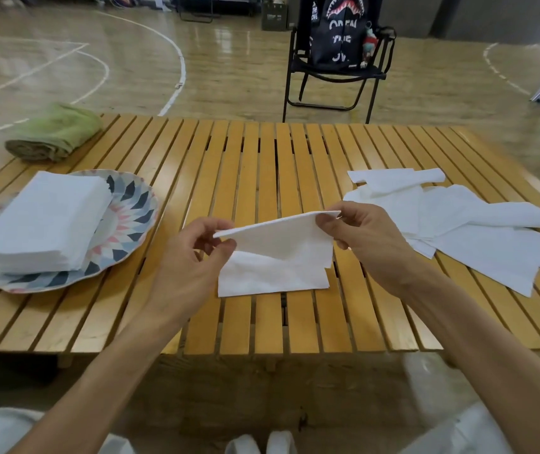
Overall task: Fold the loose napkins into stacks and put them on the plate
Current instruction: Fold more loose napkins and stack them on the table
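Evidently mid-fold: left hand (193, 253) and right hand (357, 234) each pinched top corner of napkin (278, 253) above table (262, 152), between plate (137, 204) and loose pile (478, 231). Risk: uneven pinch, skewed crease, thin paper tearing.

Black bag (344, 31) on chair (334, 77) reads "OPEN THE", rest unclear.

A gym: varnished wood floor (229, 70) painted with court lines (182, 65).
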